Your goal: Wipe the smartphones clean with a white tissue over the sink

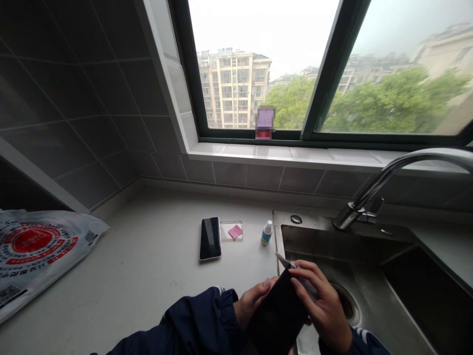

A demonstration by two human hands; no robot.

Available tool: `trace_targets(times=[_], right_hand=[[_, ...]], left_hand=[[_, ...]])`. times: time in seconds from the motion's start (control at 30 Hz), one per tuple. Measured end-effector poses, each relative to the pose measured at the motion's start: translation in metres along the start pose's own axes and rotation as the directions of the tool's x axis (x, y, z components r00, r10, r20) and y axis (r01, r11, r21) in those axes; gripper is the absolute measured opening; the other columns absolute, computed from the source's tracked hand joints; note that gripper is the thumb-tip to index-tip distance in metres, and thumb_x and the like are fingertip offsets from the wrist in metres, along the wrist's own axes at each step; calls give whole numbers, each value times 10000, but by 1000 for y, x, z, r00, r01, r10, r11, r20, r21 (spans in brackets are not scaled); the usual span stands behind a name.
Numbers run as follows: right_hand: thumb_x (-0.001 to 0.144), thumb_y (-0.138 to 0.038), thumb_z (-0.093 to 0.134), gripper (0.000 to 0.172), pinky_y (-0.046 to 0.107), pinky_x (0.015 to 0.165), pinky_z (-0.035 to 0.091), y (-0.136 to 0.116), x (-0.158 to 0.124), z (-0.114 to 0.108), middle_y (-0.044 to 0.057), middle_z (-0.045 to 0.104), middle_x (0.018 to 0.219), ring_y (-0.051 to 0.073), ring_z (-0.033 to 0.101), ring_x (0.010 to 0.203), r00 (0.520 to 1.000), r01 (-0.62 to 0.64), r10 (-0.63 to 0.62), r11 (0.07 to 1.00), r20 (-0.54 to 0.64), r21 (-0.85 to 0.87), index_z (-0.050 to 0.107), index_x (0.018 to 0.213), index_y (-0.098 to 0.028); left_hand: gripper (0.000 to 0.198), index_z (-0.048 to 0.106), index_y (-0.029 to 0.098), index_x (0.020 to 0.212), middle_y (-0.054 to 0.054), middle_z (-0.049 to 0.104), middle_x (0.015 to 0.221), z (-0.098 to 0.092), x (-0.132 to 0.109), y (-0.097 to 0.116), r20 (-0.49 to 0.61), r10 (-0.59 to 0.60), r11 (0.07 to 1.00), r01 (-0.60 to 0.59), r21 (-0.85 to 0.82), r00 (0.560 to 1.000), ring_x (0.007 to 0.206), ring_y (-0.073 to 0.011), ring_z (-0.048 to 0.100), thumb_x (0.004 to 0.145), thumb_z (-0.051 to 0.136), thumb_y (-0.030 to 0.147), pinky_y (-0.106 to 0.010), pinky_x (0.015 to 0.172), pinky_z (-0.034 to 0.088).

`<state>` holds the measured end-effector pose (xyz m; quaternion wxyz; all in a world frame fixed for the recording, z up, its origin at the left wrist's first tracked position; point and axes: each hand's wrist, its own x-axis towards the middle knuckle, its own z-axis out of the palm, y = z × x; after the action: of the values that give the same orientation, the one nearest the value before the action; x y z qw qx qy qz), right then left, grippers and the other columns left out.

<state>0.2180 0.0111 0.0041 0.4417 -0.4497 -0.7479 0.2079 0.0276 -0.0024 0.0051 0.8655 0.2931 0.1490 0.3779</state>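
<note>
The left hand [254,300] and right hand [321,301] clasp a dark smartphone [277,310] over the steel sink [314,235], with a pale strip [284,261] poking out behind it. Back from the sink's left edge, on the counter [148,276], a second phone [210,238] lies beside a clear tray [224,230] holding a pink pad [235,231], near a capped bottle [266,232]. Open counter stretches left to a printed plastic bag [37,251].
</note>
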Motion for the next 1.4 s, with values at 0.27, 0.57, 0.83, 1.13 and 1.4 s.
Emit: trace_targets(times=[0.27, 0.57, 0.83, 1.13, 1.4], right_hand=[[920, -301, 578, 132, 301, 893, 503, 1, 0, 0, 66, 561, 1124, 215, 611, 1038, 1000, -19, 19, 1000, 0, 8, 661, 1009, -248], [916, -323, 585, 139, 305, 852, 515, 5, -2, 0, 79, 563, 1081, 218, 613, 996, 999, -29, 29, 1000, -33, -5, 664, 980, -228], [918, -333, 574, 175, 309, 883, 538, 0, 0, 0, 81, 598, 1148, 232, 634, 1044, 1000, -23, 23, 1000, -16, 8, 678, 1025, -242], [916, -324, 580, 154, 311, 909, 522, 1, -1, 1, 78, 583, 1154, 227, 619, 1062, 999, -32, 33, 999, -13, 17, 674, 1007, -242], [912, -338, 581, 147, 308, 857, 522, 3, -2, 0, 84, 580, 1094, 229, 621, 1008, 998, -47, 47, 999, -38, 6, 669, 964, -232]], left_hand=[[583, 538, 144, 1270, -138, 653, 1147, 7, -3, 5, 72, -8, 1000, 8, 7, 997, 1138, -321, 586, 876, 427, 560, -483, 1068, 312], [671, 469, 142, 1347, -178, 653, 1159, 2, 1, 2, 125, -21, 1000, 18, 20, 992, 1092, -359, 620, 854, 429, 595, -545, 1033, 339], [601, 513, 131, 1318, -156, 643, 1180, 1, -2, 3, 51, 10, 1000, -11, 17, 999, 1161, -332, 578, 884, 431, 540, -493, 1082, 301], [545, 575, 136, 1207, -145, 652, 1136, 4, -1, 3, 76, 15, 1000, -16, 5, 997, 1152, -328, 578, 872, 452, 548, -487, 1085, 294], [589, 545, 130, 1267, -149, 661, 1117, 3, -1, 1, 84, 14, 1000, -14, 7, 996, 1130, -339, 593, 871, 449, 556, -513, 1060, 326]])
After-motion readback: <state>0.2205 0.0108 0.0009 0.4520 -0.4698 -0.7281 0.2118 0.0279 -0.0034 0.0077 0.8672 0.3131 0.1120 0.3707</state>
